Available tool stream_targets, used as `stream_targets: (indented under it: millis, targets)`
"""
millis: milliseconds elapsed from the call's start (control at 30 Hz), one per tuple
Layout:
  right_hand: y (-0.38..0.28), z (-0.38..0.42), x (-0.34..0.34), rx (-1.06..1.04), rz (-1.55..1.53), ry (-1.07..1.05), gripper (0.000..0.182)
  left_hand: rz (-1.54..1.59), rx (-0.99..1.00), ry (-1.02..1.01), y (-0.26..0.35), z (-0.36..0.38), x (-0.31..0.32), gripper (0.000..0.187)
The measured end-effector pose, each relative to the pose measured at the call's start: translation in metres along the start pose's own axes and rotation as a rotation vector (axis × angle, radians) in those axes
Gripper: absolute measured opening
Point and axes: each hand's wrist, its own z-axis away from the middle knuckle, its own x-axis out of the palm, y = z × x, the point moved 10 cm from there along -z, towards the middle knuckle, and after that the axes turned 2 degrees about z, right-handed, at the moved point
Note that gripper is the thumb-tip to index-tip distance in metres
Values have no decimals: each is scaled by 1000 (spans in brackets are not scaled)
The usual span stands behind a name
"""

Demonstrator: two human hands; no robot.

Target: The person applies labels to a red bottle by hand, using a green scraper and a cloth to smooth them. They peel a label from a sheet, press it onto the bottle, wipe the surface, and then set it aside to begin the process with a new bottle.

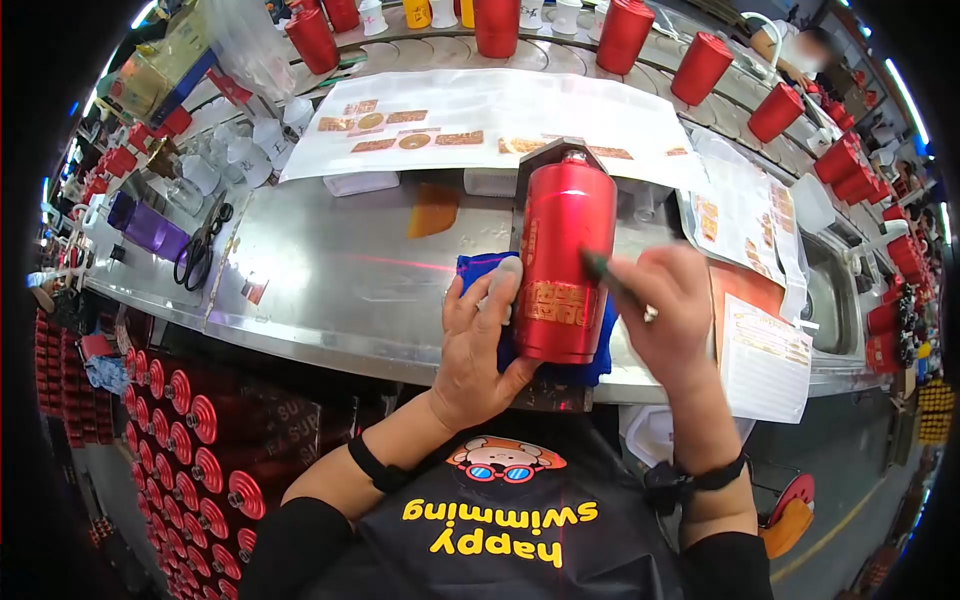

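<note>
A large red metal bottle (570,230) with gold lettering near its base lies in front of me, its narrow neck pointing away. Under it is a blue cloth (482,266). My left hand (480,350) steadies the bottle's left side, with fingers along the wall, a pale cover on one fingertip and the thumb near the base. In my right hand (665,310) is a dark green tool (612,279), its tip against the bottle's right side. The right hand is slightly blurred.
White sheets with gold decals (440,110) lie behind the bottle. Black scissors (203,248) and a purple bottle (148,226) are at left. Red bottles (497,28) line the conveyor. A sink (832,300) is at right. A co-worker (790,50) is at the back right.
</note>
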Motion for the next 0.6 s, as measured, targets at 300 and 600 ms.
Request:
stream_targets:
  millis: [300,600]
  targets:
    - [39,13,-4,389,-179,3,24,-110,-17,-118,4,-8,-5,92]
    - [23,-13,15,383,-313,-212,19,-52,-16,-29,9,-15,-8,98]
